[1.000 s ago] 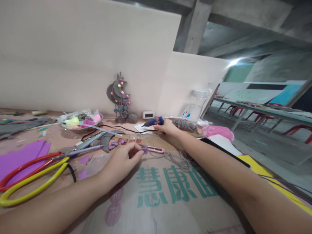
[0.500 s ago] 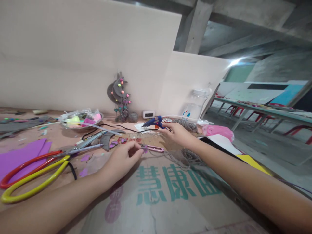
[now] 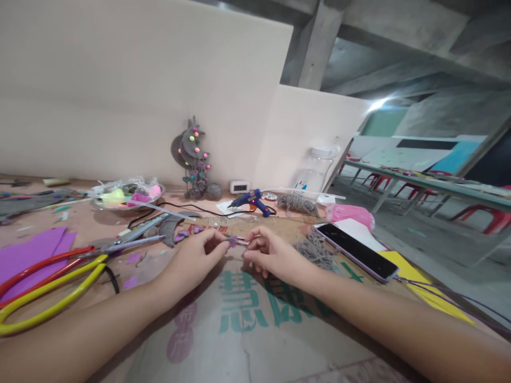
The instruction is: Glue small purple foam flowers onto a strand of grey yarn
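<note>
My left hand [image 3: 199, 256] is closed in a pinch on a small purple craft piece [image 3: 232, 243], whose exact shape is too small to make out. Facing it from the right, my right hand [image 3: 276, 256] has loosely curled fingers, with thumb and forefinger apart and nothing visible between them. Behind the fingertips lies a pink craft knife [image 3: 241, 240], mostly hidden by my hands. A blue glue gun [image 3: 252, 201] rests on a white paper beyond them. A grey felt crescent [image 3: 170, 229] with purple hearts [image 3: 182, 235] lies left of my left hand.
Large scissors [image 3: 85, 274] and purple sheets [image 3: 38, 258] lie left, near a bowl of pompoms [image 3: 128, 198]. Grey yarn [image 3: 315, 250] and a phone [image 3: 357, 251] lie right. A moon ornament [image 3: 194, 154], timer [image 3: 239, 186] and plastic jug [image 3: 317, 167] stand along the back.
My right hand has let go of the glue gun and come back toward me, beside my left hand. The left hand keeps its pinch on the purple piece. The phone is now uncovered.
</note>
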A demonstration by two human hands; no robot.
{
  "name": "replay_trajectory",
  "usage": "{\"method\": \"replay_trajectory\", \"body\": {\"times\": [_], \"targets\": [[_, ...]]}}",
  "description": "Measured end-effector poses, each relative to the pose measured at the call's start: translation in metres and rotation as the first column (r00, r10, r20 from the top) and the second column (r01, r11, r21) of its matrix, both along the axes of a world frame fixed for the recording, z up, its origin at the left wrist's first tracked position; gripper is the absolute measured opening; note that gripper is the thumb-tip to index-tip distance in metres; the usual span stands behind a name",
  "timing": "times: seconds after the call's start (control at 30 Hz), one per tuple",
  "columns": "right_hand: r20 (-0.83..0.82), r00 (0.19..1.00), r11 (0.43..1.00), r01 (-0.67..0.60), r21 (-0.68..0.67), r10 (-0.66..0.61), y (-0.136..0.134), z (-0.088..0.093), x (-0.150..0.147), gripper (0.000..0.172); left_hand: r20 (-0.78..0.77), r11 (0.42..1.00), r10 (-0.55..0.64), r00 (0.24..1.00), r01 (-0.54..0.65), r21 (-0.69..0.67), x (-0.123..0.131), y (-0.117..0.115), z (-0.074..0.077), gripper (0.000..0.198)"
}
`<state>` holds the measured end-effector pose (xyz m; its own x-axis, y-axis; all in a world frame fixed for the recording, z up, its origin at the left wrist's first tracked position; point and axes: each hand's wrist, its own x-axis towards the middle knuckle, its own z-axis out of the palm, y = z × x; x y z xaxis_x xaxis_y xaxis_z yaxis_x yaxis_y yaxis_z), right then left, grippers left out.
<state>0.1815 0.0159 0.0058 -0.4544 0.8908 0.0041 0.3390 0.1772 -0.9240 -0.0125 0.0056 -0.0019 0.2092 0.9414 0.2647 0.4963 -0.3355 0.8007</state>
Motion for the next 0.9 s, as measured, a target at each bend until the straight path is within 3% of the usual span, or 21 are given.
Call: {"method": "replay_trajectory", "body": {"times": [0.13,0.3,0.43,0.7,0.9], "targets": [[0.219,0.975,0.941,-0.028,0.337,-0.049,-0.0063,-0.0012,0.003,0.024,-0.019,1.0,-0.008,1.0,0.009,0.02,0.0004,0.0002,-0.0004,0.021],[0.321,0.932,0.854,-0.024,0.52,-0.169,-0.0091,-0.0009,0.0044,0.023,-0.052,0.998,-0.008,0.999,0.011,0.054,0.0001,-0.0004,-0.0018,0.021],[0.34,0.918,0.806,-0.039,0.59,-0.204,-0.0044,0.0027,0.0073,0.009,-0.062,0.996,-0.031,0.998,0.036,0.081,0.0008,-0.0011,-0.0014,0.021],[0.292,0.947,0.732,-0.102,0.673,-0.137,-0.0073,0.0049,0.0079,0.017,-0.068,0.994,-0.069,0.995,0.074,0.076,0.0003,-0.0013,-0.0005,0.02],[0.274,0.943,0.75,-0.041,0.66,-0.19,-0.0085,0.0021,0.0064,0.025,-0.064,0.993,-0.098,0.993,0.101,0.058,-0.0001,-0.0009,-0.0011,0.021]]}}
